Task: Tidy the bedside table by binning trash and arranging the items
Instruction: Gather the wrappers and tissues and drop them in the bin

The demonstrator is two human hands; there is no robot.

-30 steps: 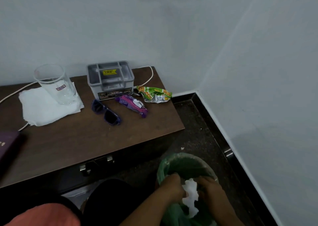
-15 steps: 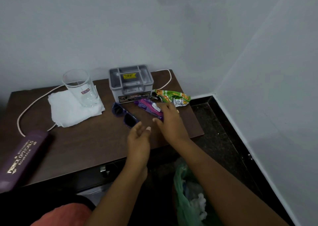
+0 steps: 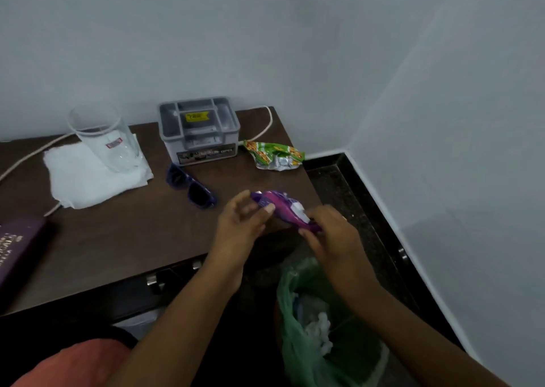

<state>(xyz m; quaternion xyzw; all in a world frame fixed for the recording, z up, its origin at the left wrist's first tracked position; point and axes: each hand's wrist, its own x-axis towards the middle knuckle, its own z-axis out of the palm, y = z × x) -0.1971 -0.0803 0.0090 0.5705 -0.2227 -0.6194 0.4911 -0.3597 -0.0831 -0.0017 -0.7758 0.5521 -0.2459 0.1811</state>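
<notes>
A purple snack wrapper is lifted just above the front right corner of the brown bedside table. My right hand grips its right end, and my left hand pinches its left end. A green snack wrapper lies at the table's right edge. Below my hands a bin lined with a green bag holds crumpled white tissue. Blue sunglasses lie left of my hands.
A grey compartment organiser stands at the back by the wall. A clear glass rests on a folded white cloth. A purple spectacle case lies at the left edge. A white cable runs behind.
Both hands left the bin, where they dropped the white tissue, and came up to the table. My right hand picked up the purple wrapper and my left hand joined it.
</notes>
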